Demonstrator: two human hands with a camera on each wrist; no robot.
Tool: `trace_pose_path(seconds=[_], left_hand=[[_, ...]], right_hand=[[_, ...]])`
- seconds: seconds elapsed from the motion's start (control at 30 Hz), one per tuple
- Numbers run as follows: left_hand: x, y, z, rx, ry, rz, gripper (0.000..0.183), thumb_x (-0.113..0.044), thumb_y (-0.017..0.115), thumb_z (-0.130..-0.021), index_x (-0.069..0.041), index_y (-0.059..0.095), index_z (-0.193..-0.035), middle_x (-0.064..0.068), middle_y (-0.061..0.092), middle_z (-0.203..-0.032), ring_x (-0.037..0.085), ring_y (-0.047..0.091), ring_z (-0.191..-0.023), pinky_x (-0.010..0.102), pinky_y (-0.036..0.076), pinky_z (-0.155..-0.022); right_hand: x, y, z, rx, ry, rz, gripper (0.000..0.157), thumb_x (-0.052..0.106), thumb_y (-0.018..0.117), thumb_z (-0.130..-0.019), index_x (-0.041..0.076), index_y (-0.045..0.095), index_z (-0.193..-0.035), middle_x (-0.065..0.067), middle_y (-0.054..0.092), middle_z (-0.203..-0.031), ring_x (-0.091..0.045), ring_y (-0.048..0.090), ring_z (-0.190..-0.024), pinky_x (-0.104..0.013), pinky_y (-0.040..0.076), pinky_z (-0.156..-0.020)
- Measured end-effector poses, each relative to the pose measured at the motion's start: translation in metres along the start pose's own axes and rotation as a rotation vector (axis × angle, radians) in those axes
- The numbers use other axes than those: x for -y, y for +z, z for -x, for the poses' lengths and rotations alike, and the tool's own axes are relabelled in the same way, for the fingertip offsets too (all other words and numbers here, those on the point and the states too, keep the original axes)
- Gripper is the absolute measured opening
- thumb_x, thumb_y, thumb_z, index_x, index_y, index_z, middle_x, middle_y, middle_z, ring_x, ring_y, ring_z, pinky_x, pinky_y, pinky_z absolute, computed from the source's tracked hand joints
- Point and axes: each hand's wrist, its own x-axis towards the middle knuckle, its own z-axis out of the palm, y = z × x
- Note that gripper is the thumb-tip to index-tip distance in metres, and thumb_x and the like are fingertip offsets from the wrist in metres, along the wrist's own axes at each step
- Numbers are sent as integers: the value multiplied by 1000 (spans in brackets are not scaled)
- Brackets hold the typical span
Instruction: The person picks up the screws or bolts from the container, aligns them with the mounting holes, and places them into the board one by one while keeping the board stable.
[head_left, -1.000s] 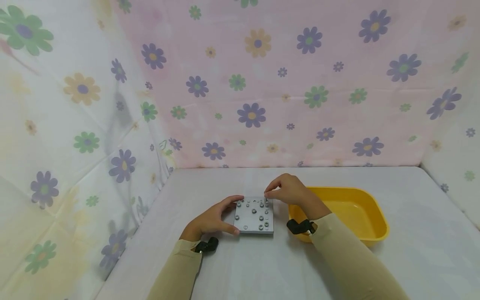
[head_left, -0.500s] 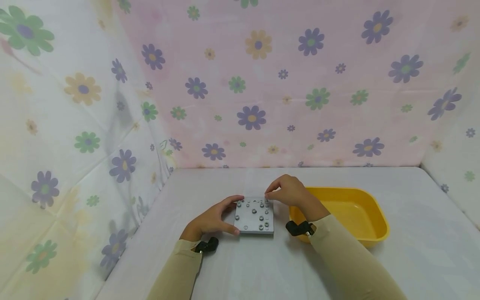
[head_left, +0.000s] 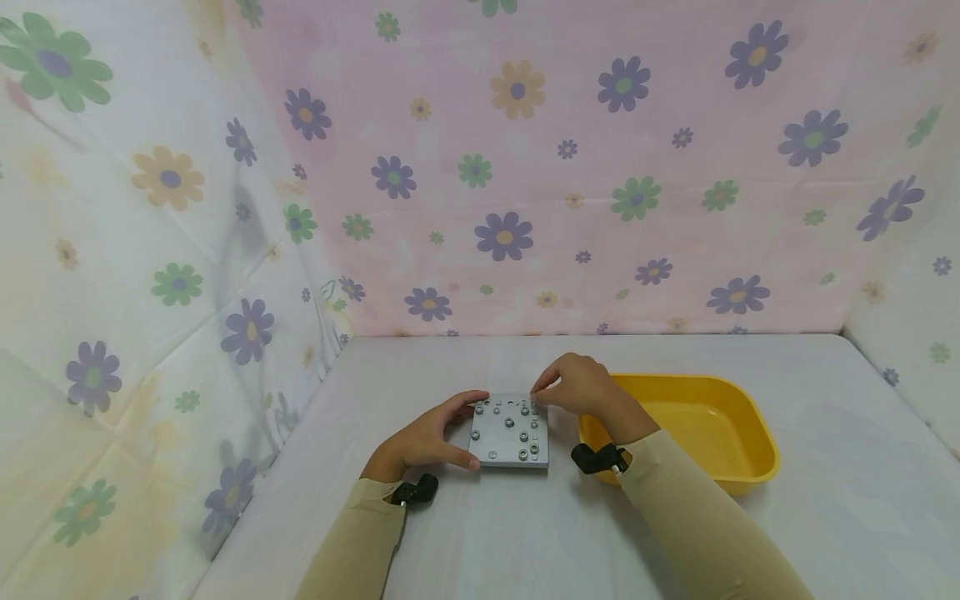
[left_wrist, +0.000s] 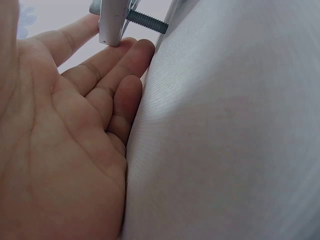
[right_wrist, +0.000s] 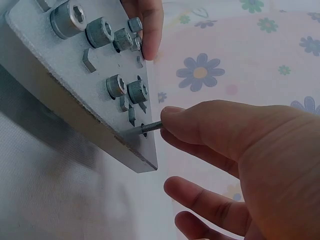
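Observation:
A square silver metal plate (head_left: 498, 437) carries several socket head screws (head_left: 509, 422) standing in its holes. My left hand (head_left: 420, 439) holds it by its left side, thumb at the near corner and a finger at the far one. Under the plate, a threaded screw shank (left_wrist: 147, 21) sticks out in the left wrist view. My right hand (head_left: 581, 385) is over the far right corner. Its thumb and index finger pinch a thin screw (right_wrist: 152, 126), whose threaded shank stands at a hole; the fingertips hide its head. The other fingers are spread apart.
A yellow plastic tub (head_left: 708, 417) stands just right of the plate, partly under my right forearm. The table (head_left: 480, 542) has a white cover. A flowered cloth (head_left: 570, 167) hangs behind and at both sides.
My right hand has sunk slightly toward the plate's far right corner with the screw between its fingers. The left hand and the plate have stayed in place.

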Motion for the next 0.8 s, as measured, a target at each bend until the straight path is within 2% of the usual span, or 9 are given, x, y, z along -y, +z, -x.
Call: trace_pose_path(seconds=[0.2,0.43,0.8], left_hand=[[0,0,0,1,3,4,108,-37,98,-66,-41,40,-156,-13,52,-149,14,46,-141,54,19,-125],[1,2,-1,4,-1,7,106,-38,98,-66,-44,40,-155,-13,52,-149,14,46,-141,55,18,-125],[-1,1,-1,-1,-30,6,107,-39,98,-64,-46,40,-154,-14,50,-152,15,44,-144,56,17,-125]], right_hand=[[1,0,1,-1,0,11,7,37,78,-90,34,84,-94,-2,71,-125,-25,59,-110,-43,50,-89],[-2,2,0,6,20,28,5,37,80,-88,33,83,-90,-1,71,-121,-26,56,-105,-45,43,-91],[0,1,2,20,20,28,5,37,82,-87,33,82,-89,-1,71,-120,-27,56,-103,-46,42,-93]])
